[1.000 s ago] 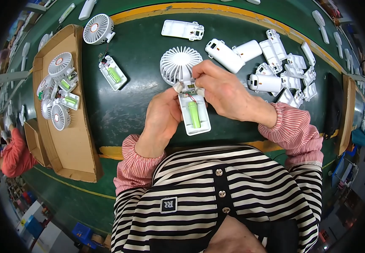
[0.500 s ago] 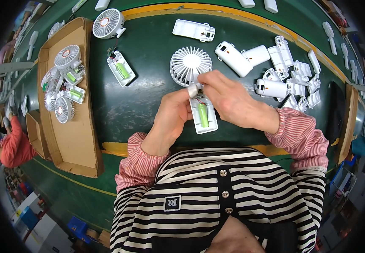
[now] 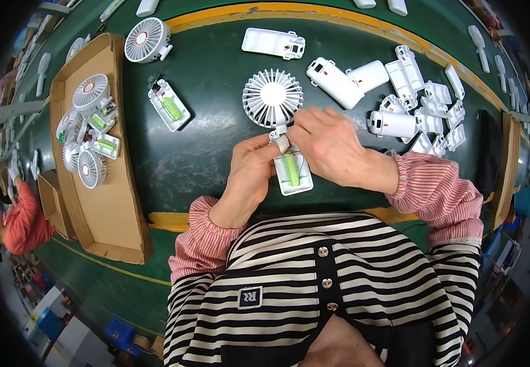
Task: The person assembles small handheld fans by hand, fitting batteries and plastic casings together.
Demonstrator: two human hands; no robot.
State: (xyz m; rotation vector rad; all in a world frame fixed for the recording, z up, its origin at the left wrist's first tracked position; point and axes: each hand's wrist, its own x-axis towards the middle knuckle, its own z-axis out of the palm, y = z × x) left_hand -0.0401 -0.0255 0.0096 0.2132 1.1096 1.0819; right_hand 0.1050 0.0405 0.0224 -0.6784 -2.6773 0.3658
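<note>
In front of my chest is a white handheld fan, its round slatted head (image 3: 272, 96) pointing away from me. Its open handle shell (image 3: 297, 188) holds a green cylindrical battery (image 3: 291, 170) and thin wires. My left hand (image 3: 248, 172) is closed on the handle's left side, thumb over the joint below the head; something whitish covers the thumb tip. Across from it, my right hand (image 3: 333, 147) pinches at the neck with bent fingers. Whatever small part lies under those fingertips is hidden.
At left, a cardboard tray (image 3: 103, 235) holds several fans with open handles. Another opened fan (image 3: 170, 105) lies beside it. White handle shells (image 3: 393, 124) are piled at right, and one shell (image 3: 273, 43) lies beyond the fan. A person in red (image 3: 27, 220) sits far left.
My left thumb has shifted lower and covers more of the handle's upper end. My right fingers are bunched closer at the neck. The whole view has shifted slightly.
</note>
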